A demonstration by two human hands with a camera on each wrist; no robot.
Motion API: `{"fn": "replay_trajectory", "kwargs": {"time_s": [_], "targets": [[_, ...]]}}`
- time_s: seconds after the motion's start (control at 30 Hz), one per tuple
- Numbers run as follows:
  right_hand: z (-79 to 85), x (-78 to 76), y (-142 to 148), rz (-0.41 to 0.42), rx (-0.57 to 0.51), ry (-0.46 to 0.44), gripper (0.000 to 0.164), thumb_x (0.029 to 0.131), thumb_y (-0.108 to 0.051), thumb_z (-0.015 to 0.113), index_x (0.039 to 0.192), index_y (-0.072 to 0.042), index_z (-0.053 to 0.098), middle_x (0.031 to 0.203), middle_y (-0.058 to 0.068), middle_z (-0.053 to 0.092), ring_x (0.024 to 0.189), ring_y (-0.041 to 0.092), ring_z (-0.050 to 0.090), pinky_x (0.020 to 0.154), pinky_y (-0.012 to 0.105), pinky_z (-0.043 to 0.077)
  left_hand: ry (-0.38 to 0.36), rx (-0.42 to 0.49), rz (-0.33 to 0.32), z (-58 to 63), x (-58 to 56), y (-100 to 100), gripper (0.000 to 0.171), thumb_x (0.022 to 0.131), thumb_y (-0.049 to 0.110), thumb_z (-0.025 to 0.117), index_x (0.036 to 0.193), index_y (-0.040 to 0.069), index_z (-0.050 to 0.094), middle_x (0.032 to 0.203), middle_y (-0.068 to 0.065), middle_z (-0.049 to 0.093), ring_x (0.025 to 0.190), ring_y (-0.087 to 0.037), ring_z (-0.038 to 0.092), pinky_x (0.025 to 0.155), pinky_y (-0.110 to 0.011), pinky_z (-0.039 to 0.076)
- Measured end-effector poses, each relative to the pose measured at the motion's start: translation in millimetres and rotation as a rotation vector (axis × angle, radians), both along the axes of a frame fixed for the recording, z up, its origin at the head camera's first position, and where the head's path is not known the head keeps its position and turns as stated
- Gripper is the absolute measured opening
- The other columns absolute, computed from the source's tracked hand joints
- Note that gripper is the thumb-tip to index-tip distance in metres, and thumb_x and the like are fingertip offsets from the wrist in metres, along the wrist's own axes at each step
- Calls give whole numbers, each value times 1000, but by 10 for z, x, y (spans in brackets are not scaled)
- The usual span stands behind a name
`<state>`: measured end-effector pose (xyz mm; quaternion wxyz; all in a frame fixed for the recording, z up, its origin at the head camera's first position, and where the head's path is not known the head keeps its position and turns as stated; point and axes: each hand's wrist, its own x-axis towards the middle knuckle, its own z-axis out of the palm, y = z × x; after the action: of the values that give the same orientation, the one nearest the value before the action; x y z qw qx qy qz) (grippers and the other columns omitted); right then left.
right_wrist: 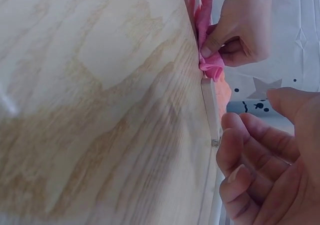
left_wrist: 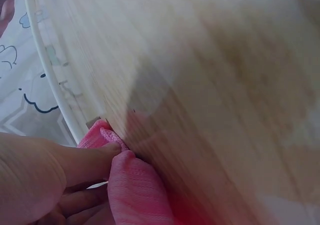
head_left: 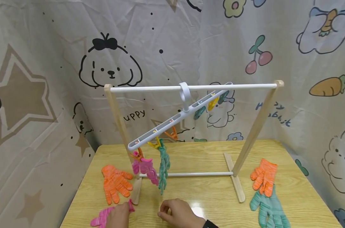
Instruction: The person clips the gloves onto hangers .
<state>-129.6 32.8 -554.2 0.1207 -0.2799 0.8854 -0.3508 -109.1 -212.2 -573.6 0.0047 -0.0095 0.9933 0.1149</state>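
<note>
Pinching one pink glove (head_left: 104, 218) between thumb and fingers: left hand (head_left: 118, 217), glove at front left of table (head_left: 195, 193). Right hand (head_left: 179, 212) holds nothing, fingers loosely curled, thumb apart from them; near table's front middle, one black wristband (head_left: 209, 224) on that wrist.

Gloves, six in view: two pink, two orange, two green. Two hang: hanging pink glove (head_left: 148, 169) from an orange clip (head_left: 138, 155), hanging green glove (head_left: 164, 166) from a yellow clip (head_left: 154, 144). Four off the hanger: the one in hand, left orange glove (head_left: 116, 183) just behind it, right orange glove (head_left: 264, 177) overlapping flat green glove (head_left: 270, 209) on the right.

One hanger (head_left: 161, 128), tilted, left end lower, hooked on the top bar (head_left: 149, 89) of one rack. Six clips: two orange, two yellow, two green; four without gloves. Rack: two wooden uprights, two white bars, two feet.
</note>
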Motion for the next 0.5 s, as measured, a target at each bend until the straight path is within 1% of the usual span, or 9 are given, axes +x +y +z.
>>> {"fn": "replay_trajectory", "kwargs": {"time_s": [0.2,0.3,0.37,0.5], "targets": [[28,-7,5,-4,-2,32,17,97,-34,66,87,-21,70,77,-18,69,55,-10,47,59,13,41,-104,-17,4,-3,15,12,12,85,1,68,77,4,60,69,-11,64,62,-27,64,56,-44,53],[35,-7,19,-7,-1,41,16,98,-34,66,88,-21,70,78,-18,69,53,-10,45,59,13,41,-129,-13,10,-15,45,24,12,86,4,68,78,5,60,68,-12,64,62,-28,64,56,-44,52],[33,-9,34,-9,-5,47,16,98,-34,66,88,-21,70,79,-18,69,52,-10,44,58,13,40,-127,-2,15,-25,66,26,11,85,5,68,78,5,60,70,-14,65,63,-30,65,57,-46,52],[31,-19,62,-11,-17,37,17,98,-34,65,90,-20,71,80,-17,70,50,-10,43,56,13,40,-158,20,29,-24,80,22,10,86,8,68,79,5,60,72,-15,66,66,-33,66,59,-48,52]]}}
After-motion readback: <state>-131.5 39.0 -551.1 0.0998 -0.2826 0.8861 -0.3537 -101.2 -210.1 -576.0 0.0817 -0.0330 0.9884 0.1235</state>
